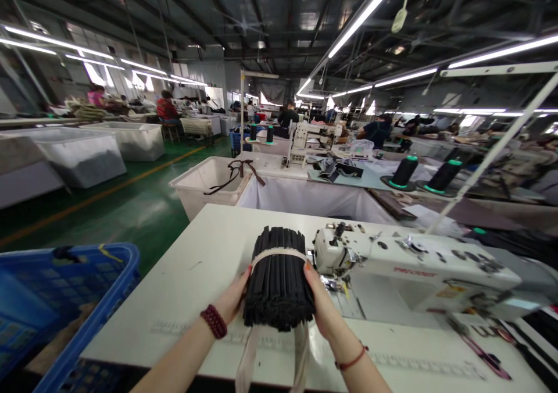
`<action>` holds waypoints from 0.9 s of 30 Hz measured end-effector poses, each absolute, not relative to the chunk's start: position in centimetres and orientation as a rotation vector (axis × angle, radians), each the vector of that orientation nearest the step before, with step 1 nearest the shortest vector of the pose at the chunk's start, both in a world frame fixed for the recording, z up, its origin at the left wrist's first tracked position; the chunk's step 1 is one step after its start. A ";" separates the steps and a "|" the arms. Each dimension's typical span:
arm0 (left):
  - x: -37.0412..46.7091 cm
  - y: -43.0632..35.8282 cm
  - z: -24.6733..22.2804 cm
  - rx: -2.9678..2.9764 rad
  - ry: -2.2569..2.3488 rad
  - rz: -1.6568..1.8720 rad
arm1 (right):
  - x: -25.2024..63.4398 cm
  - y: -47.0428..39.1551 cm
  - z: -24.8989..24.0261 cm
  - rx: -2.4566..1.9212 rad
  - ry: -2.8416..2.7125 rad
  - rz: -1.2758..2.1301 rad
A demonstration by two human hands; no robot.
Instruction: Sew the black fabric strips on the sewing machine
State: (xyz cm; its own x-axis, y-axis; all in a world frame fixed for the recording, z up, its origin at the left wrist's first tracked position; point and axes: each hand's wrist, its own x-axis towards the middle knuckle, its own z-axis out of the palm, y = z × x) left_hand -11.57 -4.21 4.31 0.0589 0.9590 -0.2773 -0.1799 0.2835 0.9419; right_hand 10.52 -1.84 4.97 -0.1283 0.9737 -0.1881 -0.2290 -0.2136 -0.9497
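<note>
bundle of black strips [279,291] sits over the middle of the pale table [174,277], just left of the sewing machine [418,259]. the left hand [238,291] grips it from the left side and the right hand [317,303] grips it from the right, fingers bent against the strips. holding it from both sides probably makes sense because so many loose pieces could slip out of a one-handed hold. whether its underside rests on the table, i cannot tell.

a pale band [279,252] runs across the far part of the bundle, seemingly to bind the strips into one roll. two pale tails [246,355] hang below the near end and reach toward the near edge of the table; they look like ends of the same band, though the join is hidden.

the left part of the table is mostly bare, which would leave space for handling bulky pieces. a pink tool [486,355] lies at the near right, likely set there to be within reach. at the near left, a blue basket [131,265] stands beside the table, and farther off a white bin [209,178] has dark straps [233,172] draped over its rim.
</note>
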 end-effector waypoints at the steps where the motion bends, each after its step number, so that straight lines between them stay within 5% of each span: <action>1: -12.1 -3.8 4.2 0.894 1.220 1.074 | 10.5 -1.8 5.2 -1.148 -1.034 1.509; 9: -20.5 -4.4 8.6 1.086 1.573 1.164 | 5.4 -1.7 5.0 -0.973 -1.646 1.163; 14: -19.6 -5.1 11.4 1.868 1.764 1.056 | 3.6 -1.0 3.1 -0.944 -1.682 0.997; 20: -16.8 -4.7 10.0 2.232 1.882 0.468 | 3.9 -0.7 2.1 -0.976 -1.754 0.939; 27: -20.3 -4.9 7.3 2.215 1.950 0.452 | 6.2 0.0 2.2 -1.075 -1.893 0.825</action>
State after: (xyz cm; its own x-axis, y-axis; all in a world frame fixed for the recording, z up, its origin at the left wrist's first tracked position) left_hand -20.32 -4.89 7.34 0.1064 0.9868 0.1219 0.9396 -0.1398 0.3123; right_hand 6.21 0.02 2.16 -0.3269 0.8912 0.3145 0.3759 0.4280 -0.8219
